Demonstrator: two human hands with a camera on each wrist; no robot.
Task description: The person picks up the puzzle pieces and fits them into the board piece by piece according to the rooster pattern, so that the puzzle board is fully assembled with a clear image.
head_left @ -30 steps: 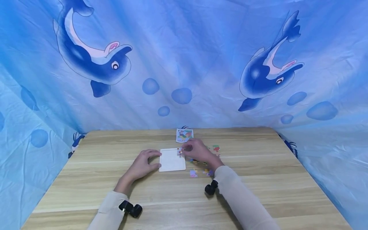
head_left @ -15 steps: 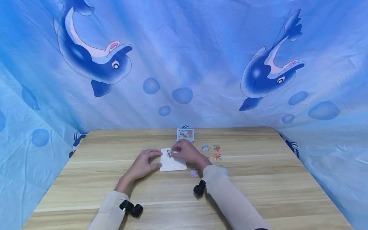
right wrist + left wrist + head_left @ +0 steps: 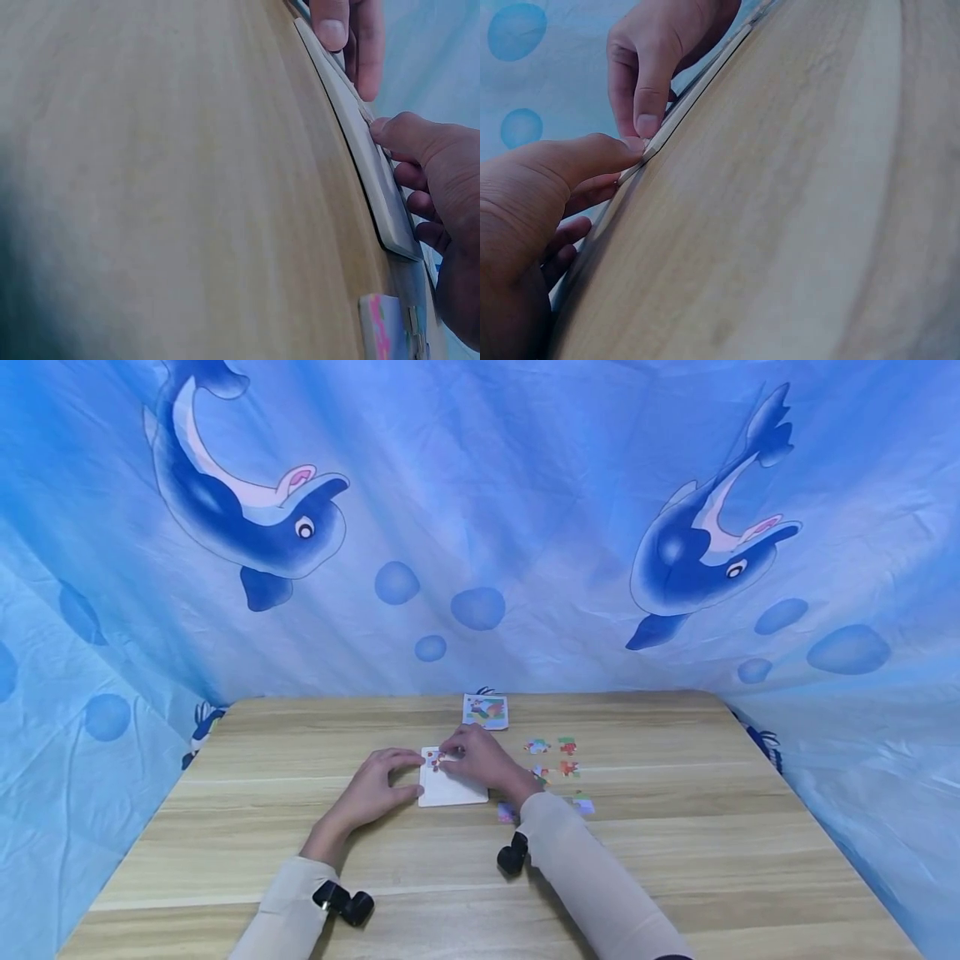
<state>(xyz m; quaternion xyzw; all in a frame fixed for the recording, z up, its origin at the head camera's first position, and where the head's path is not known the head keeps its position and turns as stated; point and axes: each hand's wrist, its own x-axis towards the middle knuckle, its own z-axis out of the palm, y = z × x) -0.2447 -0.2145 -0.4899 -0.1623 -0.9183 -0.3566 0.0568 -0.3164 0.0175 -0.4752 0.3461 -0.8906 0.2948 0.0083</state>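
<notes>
In the head view, a white square puzzle tray [image 3: 459, 792] lies on the table between both hands. My left hand [image 3: 377, 789] rests at its left edge, thumb and index finger apart and touching the rim. Over the upper left of the tray, my right hand [image 3: 483, 760] pinches a small colourful jigsaw piece [image 3: 435, 761] between thumb and fingers. Part of that piece is covered by the fingertips. Seen from the right wrist, the right thumb and fingers [image 3: 435, 150] are low over the tray [image 3: 360, 154]; the piece itself is hardly visible there.
Right of the tray lie several loose jigsaw pieces [image 3: 568, 768], some partly hidden by my right forearm. Behind the tray is a square picture card [image 3: 486, 712]. The wooden table [image 3: 420, 877] meets a blue dolphin-print cloth [image 3: 540, 635] at its back edge.
My right hand has moved left with the jigsaw piece, from the tray's upper right to its upper left. Loose pieces it covered now show. My left hand has stayed at the tray's edge.
</notes>
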